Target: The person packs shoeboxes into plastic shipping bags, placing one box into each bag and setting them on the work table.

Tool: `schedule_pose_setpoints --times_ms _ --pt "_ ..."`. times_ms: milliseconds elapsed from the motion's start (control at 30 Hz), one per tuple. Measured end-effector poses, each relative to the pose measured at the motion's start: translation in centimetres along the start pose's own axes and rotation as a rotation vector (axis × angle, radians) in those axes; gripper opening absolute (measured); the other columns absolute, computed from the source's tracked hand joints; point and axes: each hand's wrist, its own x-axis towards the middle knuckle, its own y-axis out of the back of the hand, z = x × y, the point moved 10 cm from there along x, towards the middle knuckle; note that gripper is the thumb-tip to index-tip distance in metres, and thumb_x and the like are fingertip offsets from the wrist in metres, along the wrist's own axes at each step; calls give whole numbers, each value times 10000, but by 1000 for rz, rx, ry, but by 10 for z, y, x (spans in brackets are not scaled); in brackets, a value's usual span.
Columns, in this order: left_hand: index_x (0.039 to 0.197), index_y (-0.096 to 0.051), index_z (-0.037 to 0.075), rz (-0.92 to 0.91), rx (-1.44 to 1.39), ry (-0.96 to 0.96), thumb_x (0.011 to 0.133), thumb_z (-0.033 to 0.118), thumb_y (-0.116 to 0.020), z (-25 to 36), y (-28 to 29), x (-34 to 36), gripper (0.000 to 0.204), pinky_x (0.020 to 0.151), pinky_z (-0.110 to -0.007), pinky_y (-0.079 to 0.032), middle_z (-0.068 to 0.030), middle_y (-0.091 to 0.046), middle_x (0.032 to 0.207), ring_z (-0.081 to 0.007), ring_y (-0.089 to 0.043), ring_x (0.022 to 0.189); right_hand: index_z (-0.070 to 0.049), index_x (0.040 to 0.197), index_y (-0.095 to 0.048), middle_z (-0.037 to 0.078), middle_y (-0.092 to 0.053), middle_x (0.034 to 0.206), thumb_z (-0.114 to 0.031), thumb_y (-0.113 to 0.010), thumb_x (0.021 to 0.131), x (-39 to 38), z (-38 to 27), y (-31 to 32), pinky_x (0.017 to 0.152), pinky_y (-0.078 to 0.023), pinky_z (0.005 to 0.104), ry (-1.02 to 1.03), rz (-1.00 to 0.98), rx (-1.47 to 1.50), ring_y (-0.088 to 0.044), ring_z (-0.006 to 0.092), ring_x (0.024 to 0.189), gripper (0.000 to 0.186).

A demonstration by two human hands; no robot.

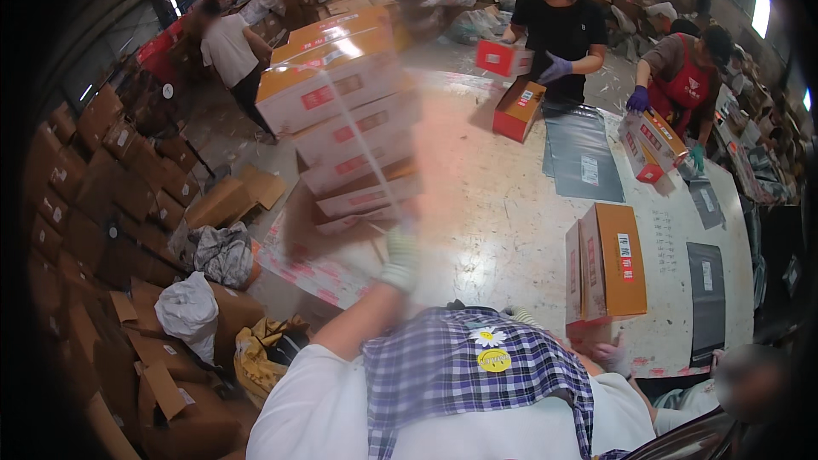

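A tall stack of white shoebox-like cartons (349, 115) with orange tops and red labels stands at the table's left edge, blurred and leaning. A pale strap (356, 132) runs down its side. My left hand (400, 257), in a pale striped glove, is at the strap's lower end by the bottom of the stack. Motion smears its fingers, so its grip does not show. My right hand (523, 317) is mostly hidden behind my checked apron (477, 370); only a bit of striped glove shows. Right of it stand orange-and-white boxes (620, 260).
Grey plastic mailing bags (586, 153) lie on the white table (477, 230). Two co-workers (560, 25) handle boxes across it; another person's gloved hand (612, 354) is close at right. Brown cartons (94, 196) pile up at left. Someone in white (230, 47) stands beyond the stack.
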Motion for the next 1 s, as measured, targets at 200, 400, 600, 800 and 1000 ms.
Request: schedule_pose_setpoints --times_ms 200,400,600,800,1000 --pt "850 -564 103 -186 487 -698 1036 377 -527 81 -84 -155 333 560 -313 -364 -15 -549 736 -128 -507 685 -34 1032 -718 161 -738 892 -375 -675 937 -59 -75 136 768 -545 392 194 209 -104 -707 261 825 357" --pt "865 -628 52 -512 369 51 1058 349 -498 49 -64 -203 378 544 -356 -369 -60 -540 655 -162 -471 581 -50 1123 -683 174 -682 1141 -372 -620 912 -52 -193 236 964 -462 467 203 461 -664 -625 372 1091 390" --pt "566 -446 116 -244 190 337 1066 468 -456 81 -6 -215 612 522 -292 -290 19 -421 530 -96 -356 502 -22 1452 -495 175 -390 1573 -289 -431 1000 40 -53 207 1227 -127 515 -228 147 -1432 -292 355 1487 529" --pt "599 -485 95 -311 274 222 1080 409 -463 71 3 -201 575 556 -301 -333 3 -453 562 -113 -395 542 -33 1596 -232 112 -156 1691 -253 -273 1041 39 93 291 1254 -30 495 -516 345 -1522 -98 291 1566 598" --pt "666 -606 36 -223 264 119 1067 423 -485 86 38 -224 571 509 -308 -319 17 -480 559 -88 -397 535 -126 1239 -698 108 -674 1306 -371 -603 906 -17 49 317 1173 -223 604 -457 194 -1259 -610 296 1239 424"
